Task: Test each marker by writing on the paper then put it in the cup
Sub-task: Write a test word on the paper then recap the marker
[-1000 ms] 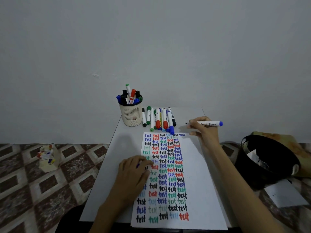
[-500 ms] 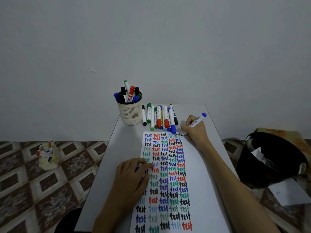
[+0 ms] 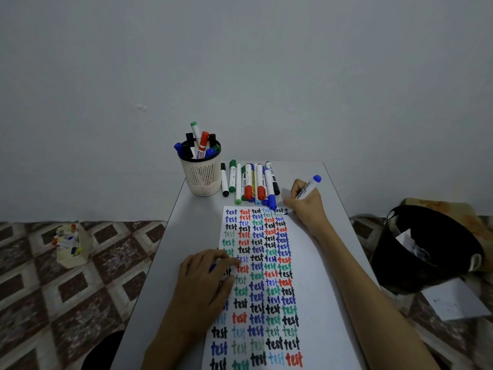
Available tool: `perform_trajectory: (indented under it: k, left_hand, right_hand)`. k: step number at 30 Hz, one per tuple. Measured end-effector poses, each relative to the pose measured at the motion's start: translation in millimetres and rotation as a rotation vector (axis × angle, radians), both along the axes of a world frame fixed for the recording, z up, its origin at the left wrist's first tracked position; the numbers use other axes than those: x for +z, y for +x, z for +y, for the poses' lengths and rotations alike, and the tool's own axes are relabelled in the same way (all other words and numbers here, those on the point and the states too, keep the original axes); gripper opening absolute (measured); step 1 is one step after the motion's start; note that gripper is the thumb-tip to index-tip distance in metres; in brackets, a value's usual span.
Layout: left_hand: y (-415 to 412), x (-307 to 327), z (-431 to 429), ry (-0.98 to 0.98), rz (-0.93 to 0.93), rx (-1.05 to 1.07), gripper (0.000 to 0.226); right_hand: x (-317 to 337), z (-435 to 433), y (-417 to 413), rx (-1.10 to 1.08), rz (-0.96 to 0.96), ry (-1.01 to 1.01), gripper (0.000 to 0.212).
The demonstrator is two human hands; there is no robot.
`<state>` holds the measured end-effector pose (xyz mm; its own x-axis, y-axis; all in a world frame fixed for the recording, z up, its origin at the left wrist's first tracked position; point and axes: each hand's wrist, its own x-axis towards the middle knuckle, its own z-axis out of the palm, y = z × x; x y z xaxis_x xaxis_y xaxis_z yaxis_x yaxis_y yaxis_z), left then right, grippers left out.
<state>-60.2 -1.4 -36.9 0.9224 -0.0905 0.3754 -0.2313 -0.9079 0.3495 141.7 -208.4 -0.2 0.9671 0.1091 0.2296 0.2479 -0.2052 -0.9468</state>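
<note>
Right hand (image 3: 306, 206) grips blue marker (image 3: 309, 187) on paper (image 3: 316, 276), left hand (image 3: 202, 283) holds cap (image 3: 213, 268), atop grey table (image 3: 192, 225).

We see a plain grey wall (image 3: 240, 62) behind a white table (image 3: 197, 225), brown diamond-patterned floor tiles (image 3: 66, 303) and a black bin (image 3: 394, 257) beside it.

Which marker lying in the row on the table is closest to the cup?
The thin black-tipped marker at the row's left end; it alone lies right beside the cup.
</note>
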Motion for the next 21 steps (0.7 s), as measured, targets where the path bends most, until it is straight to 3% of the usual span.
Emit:
perform_trajectory:
  k: [21]
  left_hand:
    - [-0.8,1.9,-1.2,-0.015,0.011,0.001,0.034]
  right_hand:
    - [-3.7,-1.7,0.3,-0.015,-0.008,-0.001,0.031]
